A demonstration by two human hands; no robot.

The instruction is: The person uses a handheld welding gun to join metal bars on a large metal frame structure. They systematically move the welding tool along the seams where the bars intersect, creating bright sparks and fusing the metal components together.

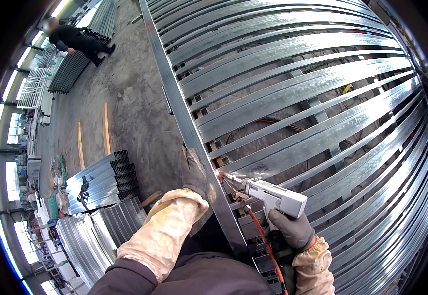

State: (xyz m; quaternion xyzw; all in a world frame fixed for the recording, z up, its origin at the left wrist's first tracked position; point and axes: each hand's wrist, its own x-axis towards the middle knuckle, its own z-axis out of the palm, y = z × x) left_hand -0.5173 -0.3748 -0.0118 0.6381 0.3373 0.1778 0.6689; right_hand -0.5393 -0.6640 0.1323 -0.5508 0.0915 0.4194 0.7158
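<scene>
My right hand [292, 230], in a dark grey glove, is closed round the handle of a pale grey welding gun [278, 196]. The gun's nozzle points left and meets the joint between a long steel side rail [182, 105] and one of the crosswise steel bars [273, 155]. A small bright reddish glow shows at its tip. An orange hose [268, 244] runs down from the gun past my wrist. Against the rail's outer side lies my left hand [194, 172], also gloved, its fingers stretched along the rail; part of the palm is hidden. Pale, stained protective sleeves cover both forearms.
Many parallel bars fill the right side, with cables beneath them. Bundled steel profiles [96, 184] and a metal stack [103, 228] lie on the floor at left, near two wooden strips [107, 129]. Far left, a person [73, 39] in dark clothes stands by stacked tubes [71, 71].
</scene>
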